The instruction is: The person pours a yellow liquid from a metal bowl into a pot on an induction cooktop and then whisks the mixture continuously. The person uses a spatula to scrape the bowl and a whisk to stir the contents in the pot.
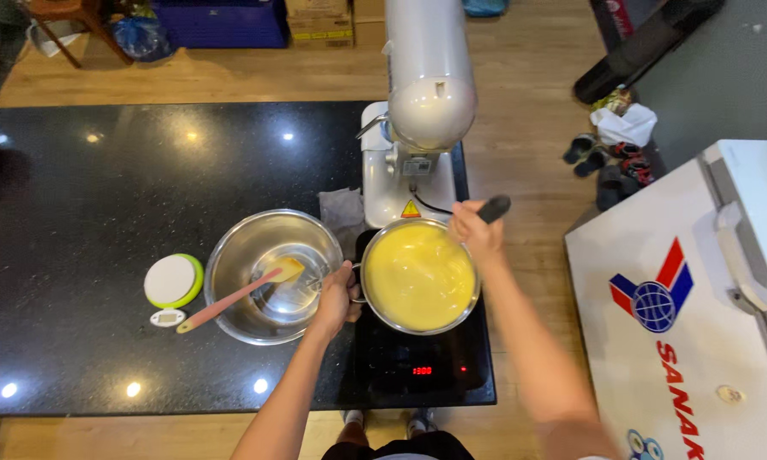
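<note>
The saucepan [418,277] of thick yellow batter sits on a black induction hob [422,366] at the near right corner of the dark table [77,213], close to the right edge. It is steel, stiff and round, filled well up its wall, so it should be fairly heavy and liable to slop if tipped; its polished wall looks slippery, and since it sits on a hob whose display is lit, it is probably hot. The safe places to take hold are the side handle on the left and the long dark handle [493,207] at the far right.

The left hand [336,300] is closed on the small side handle at the pan's left rim, steadying it. The right hand [477,232] is wrapped round a dark handle at the pan's far right rim; whether this belongs to the pan or to a stirring tool in the batter is hard to tell, as the batter surface is blurred.

Just left of the pan, almost touching, stands a steel mixing bowl [273,277] with a pink-handled spatula [239,296] resting in it, handle out over the near left rim. Beside that lies a round white and green kitchen scale [173,281]. A white stand mixer [418,111] stands behind the pan at the far edge, with a crumpled cloth [343,213] beside its base.
</note>
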